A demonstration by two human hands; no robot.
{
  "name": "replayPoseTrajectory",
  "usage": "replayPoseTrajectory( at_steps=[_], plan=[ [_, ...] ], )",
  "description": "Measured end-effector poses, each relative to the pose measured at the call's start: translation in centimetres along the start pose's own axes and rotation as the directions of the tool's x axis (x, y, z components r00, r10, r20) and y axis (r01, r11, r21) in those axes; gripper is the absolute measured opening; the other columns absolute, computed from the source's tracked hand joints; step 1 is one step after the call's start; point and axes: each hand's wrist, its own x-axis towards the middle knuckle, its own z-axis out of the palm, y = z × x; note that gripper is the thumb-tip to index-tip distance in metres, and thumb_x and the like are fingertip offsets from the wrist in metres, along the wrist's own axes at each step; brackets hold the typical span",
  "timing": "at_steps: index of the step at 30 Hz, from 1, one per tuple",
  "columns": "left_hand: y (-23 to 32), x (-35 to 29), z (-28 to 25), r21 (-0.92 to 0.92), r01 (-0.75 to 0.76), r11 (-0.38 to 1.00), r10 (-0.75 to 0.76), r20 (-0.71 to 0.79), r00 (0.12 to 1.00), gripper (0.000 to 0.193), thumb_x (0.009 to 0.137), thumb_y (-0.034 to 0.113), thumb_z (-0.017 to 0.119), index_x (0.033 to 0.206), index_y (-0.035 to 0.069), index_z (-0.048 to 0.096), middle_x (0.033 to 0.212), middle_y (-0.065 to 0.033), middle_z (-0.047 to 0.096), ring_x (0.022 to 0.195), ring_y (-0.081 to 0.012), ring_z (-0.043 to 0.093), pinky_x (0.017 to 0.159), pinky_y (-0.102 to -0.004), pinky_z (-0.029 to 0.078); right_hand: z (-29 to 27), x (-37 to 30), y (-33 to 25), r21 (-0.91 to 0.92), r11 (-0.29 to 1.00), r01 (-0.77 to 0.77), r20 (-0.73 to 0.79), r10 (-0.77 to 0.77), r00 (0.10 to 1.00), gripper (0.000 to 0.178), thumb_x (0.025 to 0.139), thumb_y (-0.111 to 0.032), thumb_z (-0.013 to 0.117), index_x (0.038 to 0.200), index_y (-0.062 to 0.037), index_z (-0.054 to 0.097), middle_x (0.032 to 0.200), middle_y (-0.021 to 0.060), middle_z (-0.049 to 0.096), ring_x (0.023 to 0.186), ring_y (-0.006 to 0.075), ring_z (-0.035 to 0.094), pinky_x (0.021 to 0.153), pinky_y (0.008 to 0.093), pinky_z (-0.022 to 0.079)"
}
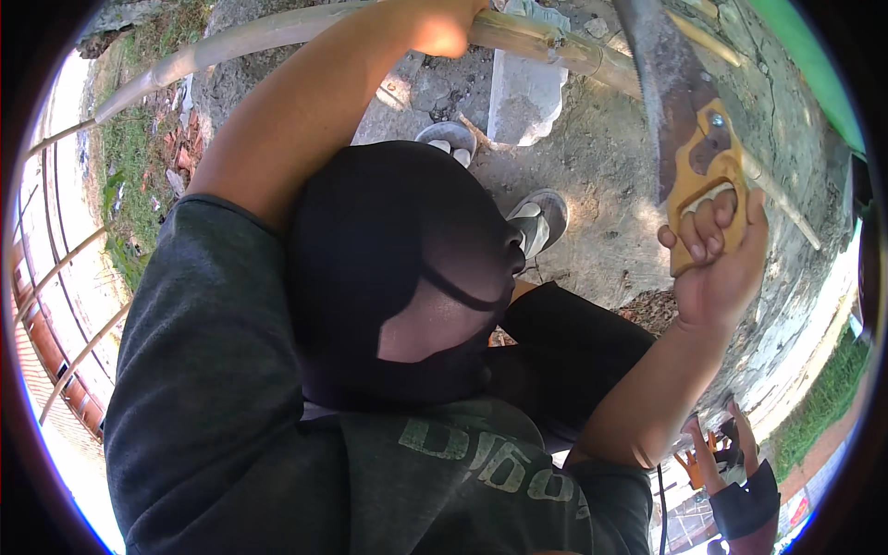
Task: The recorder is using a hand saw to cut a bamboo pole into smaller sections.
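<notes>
My right hand (717,236) is wrapped round the yellow handle of a handsaw (703,139). The saw's worn, dusty blade points up and runs out of the top edge, its toothed side to the left. Across the top lies a long pale bamboo pole (250,39), and the blade passes over or beside its right part; whether they touch I cannot tell. My left hand (446,26) is on the pole, left of the saw, with its fingers partly cut off by the upper edge.
A whitish concrete block (525,100) is below the pole, near my shod feet (541,222). A thin stick (782,199) lies on rough concrete ground (610,185). Grass and rubble (148,148) are at left. Another person's limbs (740,462) show at lower right.
</notes>
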Motion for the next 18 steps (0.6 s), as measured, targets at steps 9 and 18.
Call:
replayPoseTrajectory(
  at_steps=[9,18],
  plan=[
    [-3.9,0.1,2.0,0.014,0.013,1.0,-0.012,-0.086,0.996,0.037,0.068,0.019,0.071,0.104,0.01,0.071,0.098,-0.0188,0.073,0.095,-0.0383,0.07,0.083,-0.047,0.055,-6.5,-4.3,-0.2,-0.034,0.972,0.234,0.205,-0.223,0.953,0.043,0.108,-0.044,0.032,0.079,-0.0141,0.041,0.059,-0.0033,0.031,0.056,0.0115,0.032,0.074,0.036,0.038],
    [-3.8,0.7,1.8,0.034,-0.194,0.98,0.196,-0.23,0.953,0.047,0.066,0.035,0.073,0.106,0.01,0.072,0.098,-0.0196,0.072,0.094,-0.0372,0.07,0.084,-0.0467,0.055,-5.9,-3.8,5.7,-0.194,0.923,0.332,0.332,-0.257,0.908,0.051,0.108,-0.045,0.037,0.077,-0.005,0.048,0.059,0.0007,0.041,0.053,0.0108,0.038,0.053,0.0275,0.034]
  ],
)
